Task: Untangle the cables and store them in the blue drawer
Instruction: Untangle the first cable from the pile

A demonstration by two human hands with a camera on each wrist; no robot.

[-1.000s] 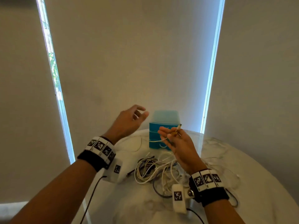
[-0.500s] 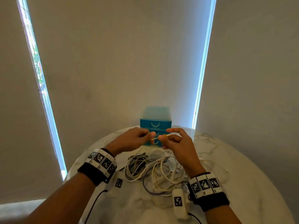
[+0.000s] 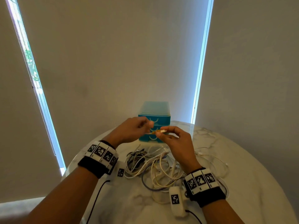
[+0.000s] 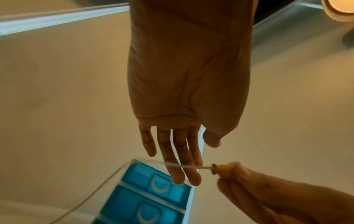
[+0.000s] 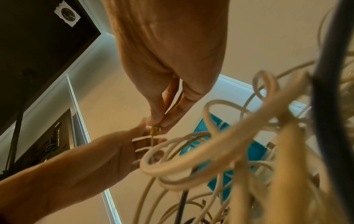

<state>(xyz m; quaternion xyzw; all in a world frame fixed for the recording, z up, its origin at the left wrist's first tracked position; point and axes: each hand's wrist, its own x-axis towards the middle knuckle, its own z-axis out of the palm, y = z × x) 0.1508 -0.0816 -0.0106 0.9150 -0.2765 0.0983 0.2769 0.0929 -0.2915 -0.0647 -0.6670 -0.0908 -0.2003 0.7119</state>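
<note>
Head view: cables [image 3: 150,164] pile mid-table [image 3: 242,175], with bare room at 3 o'clock. Right hand [image 3: 176,143] pinches a yellow plug [image 3: 159,131]. Left hand [image 3: 129,131] fingers lie straight, touching its wire.

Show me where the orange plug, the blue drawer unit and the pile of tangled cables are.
orange plug [image 4: 223,169], left wrist view, on its orange body.
blue drawer unit [image 3: 146,118], head view, on the top drawer's front.
tangled cables [image 3: 155,167], head view, on a white loop in the pile.

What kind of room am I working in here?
Probably a home or office room: a round marble-look table pushed against drawn roller blinds, with a small blue drawer unit and tangled cables on it.
</note>
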